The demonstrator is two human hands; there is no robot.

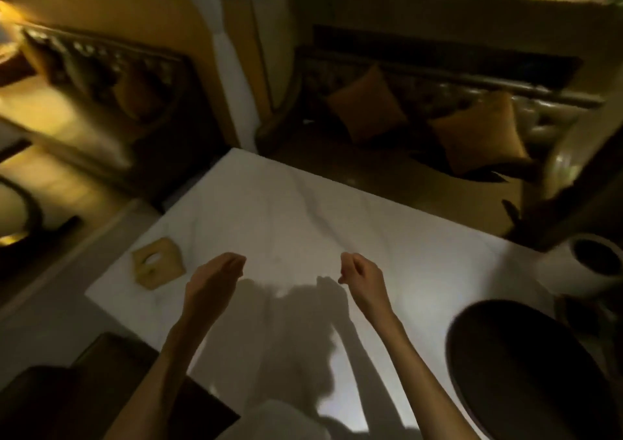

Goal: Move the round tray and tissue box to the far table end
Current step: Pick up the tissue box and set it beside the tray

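Observation:
A dark round tray lies at the near right corner of the white table. A tan square tissue box with an oval slot sits near the table's left edge. My left hand hovers over the table just right of the box, palm turned inward, fingers curled and holding nothing. My right hand hovers mid-table, left of the tray, fingers loosely closed on nothing. Both hands are apart from the box and the tray.
A white pot with a dark opening stands at the table's right edge behind the tray. A dark sofa with orange cushions runs beyond the far end. A dark chair sits at the near left.

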